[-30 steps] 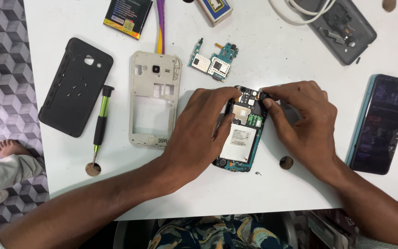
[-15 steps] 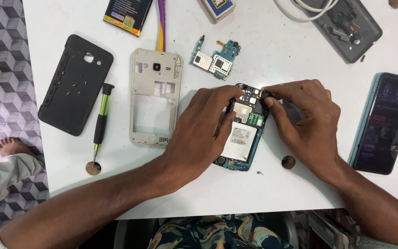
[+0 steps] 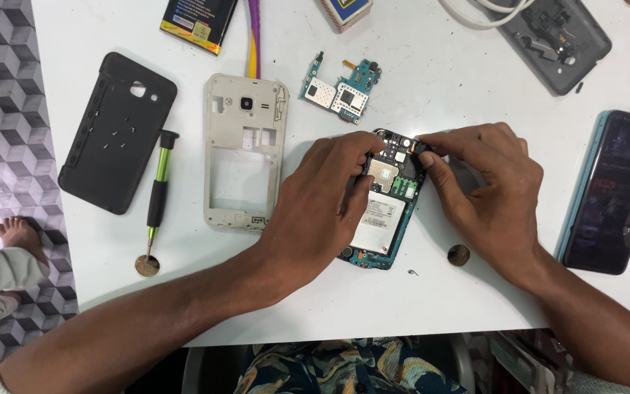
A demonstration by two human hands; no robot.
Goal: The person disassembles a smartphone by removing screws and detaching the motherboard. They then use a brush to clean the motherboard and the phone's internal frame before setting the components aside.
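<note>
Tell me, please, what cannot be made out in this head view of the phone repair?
- Opened phone: its left edge is hidden under the left hand.
- What the right hand pinches at the phone's top corner: covered by its fingertips.
- Tiny screws on the black back cover: too small to count surely.
- Grey device and dark booklet: cut off by the top edge.
- Dark phone: cut off by the right edge.

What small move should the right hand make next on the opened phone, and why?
Probably lift the small part pinched at the top edge. The right hand has fingertips on the upper corner of the opened phone, while the left hand steadies its side on the white table.
</note>
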